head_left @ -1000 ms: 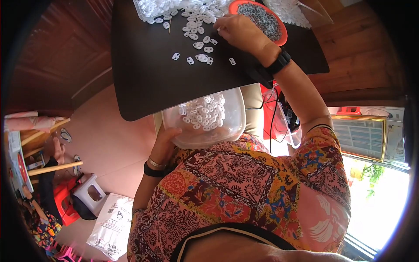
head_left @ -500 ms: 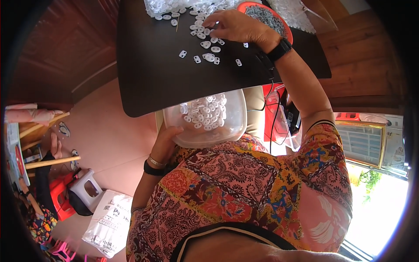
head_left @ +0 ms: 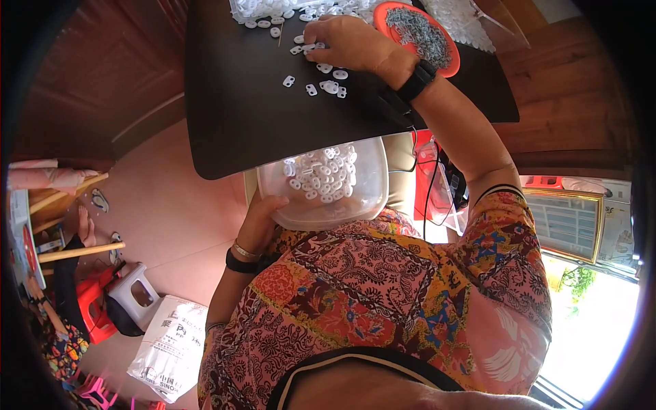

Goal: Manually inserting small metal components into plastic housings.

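Note:
My left hand (head_left: 263,222) grips the near-left rim of a translucent plastic tub (head_left: 369,198), tilted on my lap against the table edge. Inside the tub lies a heap of small white oval plastic pieces with two holes (head_left: 324,179). Over the dark table, my right hand (head_left: 352,46) reaches in palm down, thumb and fingers apart and bent, touching loose white pieces (head_left: 309,49). What is under the palm is hidden. More white pieces (head_left: 330,87) lie scattered on the near side of that hand. A thin stick (head_left: 280,34) rests left of it.
An orange-red bowl (head_left: 452,65) of small grey metal parts stands right of my right hand. White pieces fill a clear container (head_left: 256,9) at the far edge. A cable (head_left: 415,147) hangs from my right wrist device. Stools (head_left: 133,297) and a white sack (head_left: 171,345) are on the floor.
My right hand has moved left and slightly nearer, among the loose pieces. Pieces by its wrist are out of sight. My left hand and the tub have hardly moved.

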`<state>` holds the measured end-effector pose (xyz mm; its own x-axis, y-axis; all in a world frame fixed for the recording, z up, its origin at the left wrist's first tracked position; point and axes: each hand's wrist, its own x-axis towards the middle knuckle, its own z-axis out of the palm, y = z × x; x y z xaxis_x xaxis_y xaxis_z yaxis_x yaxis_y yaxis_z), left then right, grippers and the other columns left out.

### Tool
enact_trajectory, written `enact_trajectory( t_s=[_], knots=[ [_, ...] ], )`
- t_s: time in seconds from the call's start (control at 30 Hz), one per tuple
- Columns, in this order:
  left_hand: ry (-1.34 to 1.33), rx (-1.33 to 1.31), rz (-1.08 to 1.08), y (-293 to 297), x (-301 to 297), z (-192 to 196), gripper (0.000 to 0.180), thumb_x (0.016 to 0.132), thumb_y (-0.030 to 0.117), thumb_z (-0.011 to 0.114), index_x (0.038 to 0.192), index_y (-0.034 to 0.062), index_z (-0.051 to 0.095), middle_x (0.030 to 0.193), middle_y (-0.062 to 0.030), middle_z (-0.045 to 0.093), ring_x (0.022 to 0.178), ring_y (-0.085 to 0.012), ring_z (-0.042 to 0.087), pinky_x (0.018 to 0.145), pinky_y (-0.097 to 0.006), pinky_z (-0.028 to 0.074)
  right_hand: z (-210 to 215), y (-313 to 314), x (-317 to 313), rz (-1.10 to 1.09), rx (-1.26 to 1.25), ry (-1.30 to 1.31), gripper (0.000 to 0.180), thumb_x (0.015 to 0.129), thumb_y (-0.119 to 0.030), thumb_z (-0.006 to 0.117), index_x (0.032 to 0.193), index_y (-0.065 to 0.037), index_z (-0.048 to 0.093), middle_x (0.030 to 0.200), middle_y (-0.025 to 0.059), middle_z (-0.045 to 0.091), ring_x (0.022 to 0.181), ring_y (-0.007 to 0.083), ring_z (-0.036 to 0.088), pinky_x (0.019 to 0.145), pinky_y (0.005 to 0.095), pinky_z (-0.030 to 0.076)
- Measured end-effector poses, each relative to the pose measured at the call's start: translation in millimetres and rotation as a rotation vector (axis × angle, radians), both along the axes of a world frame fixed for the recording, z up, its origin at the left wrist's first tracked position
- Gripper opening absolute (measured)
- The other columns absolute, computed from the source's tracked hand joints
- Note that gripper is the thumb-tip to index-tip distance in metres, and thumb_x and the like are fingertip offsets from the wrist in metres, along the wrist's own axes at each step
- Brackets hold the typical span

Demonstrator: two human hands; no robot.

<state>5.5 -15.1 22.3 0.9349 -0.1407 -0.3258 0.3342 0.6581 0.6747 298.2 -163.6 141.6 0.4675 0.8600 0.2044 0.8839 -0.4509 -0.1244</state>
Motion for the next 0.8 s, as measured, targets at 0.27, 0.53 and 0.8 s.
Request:
enact_trajectory(
  t_s=[0.27, 0.53, 0.8],
  knots=[
    [-0.006, -0.003, 0.007, -1.7, -0.7, 2.2, 0.065, 0.080, 0.008, 0.053, 0.140, 0.0012, 0.029, 0.133, -0.0125, 0.046, 0.122, -0.0242, 0.045, 0.105, -0.036, 0.035, 10.2, -23.8, 1.3, 0.050, -0.056, 0.152, 0.029, 0.078, -0.030, 0.066, 0.096, -0.007, 0.066, 0.090, 0.0128, 0.065, 0.085, 0.0293, 0.064, 0.077, 0.0387, 0.050],
    [-0.001, 0.022, -0.004, -1.9, 0.1, 1.5, 0.063, 0.080, 0.011, 0.053, 0.138, 0.0004, 0.033, 0.131, -0.0127, 0.048, 0.121, -0.0240, 0.046, 0.105, -0.035, 0.035, 18.0, -60.2, -3.4, 0.055, 0.067, 0.291, 0.023, 0.082, -0.023, 0.064, 0.097, -0.006, 0.066, 0.091, 0.0113, 0.066, 0.083, 0.0236, 0.064, 0.074, 0.0333, 0.050],
    [-0.015, 0.023, 0.010, -2.5, 1.5, -1.2, 0.061, 0.080, 0.010, 0.053, 0.137, 0.0012, 0.034, 0.129, -0.0117, 0.050, 0.119, -0.0239, 0.048, 0.103, -0.035, 0.036, 20.4, -80.8, -7.6, -0.079, -0.012, 0.270, 0.017, 0.085, -0.014, 0.062, 0.098, -0.004, 0.065, 0.087, 0.0092, 0.067, 0.080, 0.0200, 0.065, 0.073, 0.0303, 0.050]
  ],
)
